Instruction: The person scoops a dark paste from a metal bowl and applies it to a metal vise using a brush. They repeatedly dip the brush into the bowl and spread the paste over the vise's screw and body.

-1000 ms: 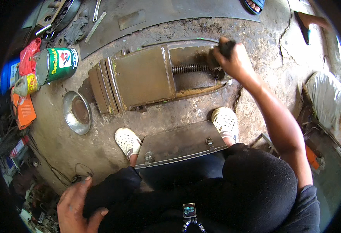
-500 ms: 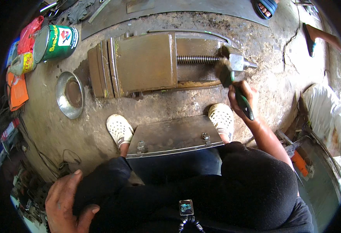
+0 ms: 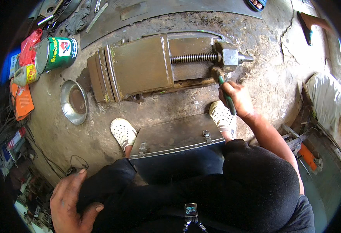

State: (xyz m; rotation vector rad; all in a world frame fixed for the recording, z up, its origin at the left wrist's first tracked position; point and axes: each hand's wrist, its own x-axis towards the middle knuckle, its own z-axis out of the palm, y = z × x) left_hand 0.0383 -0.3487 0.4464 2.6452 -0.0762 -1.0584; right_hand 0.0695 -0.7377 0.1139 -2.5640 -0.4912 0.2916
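Note:
A large brown metal bench vise lies on its side on the concrete floor, its threaded screw showing at the right. My right hand is closed round the green handle of a paintbrush. The brush's bristles touch the vise near the lower side of the block at the screw's end. At the lower left, my left hand rests by my left knee with fingers and thumb apart, holding nothing. A round metal bowl with brownish liquid stands left of the vise.
A metal toolbox with two latches stands between my feet. At the left are a green paint can, a plastic bottle and an orange object. A metal sheet lies beyond the vise. Other people's feet show at the far right.
My right hand has drawn the brush a little left and toward me, from the face of the end block to below it. The view has shifted slightly; my left hand stays by my knee.

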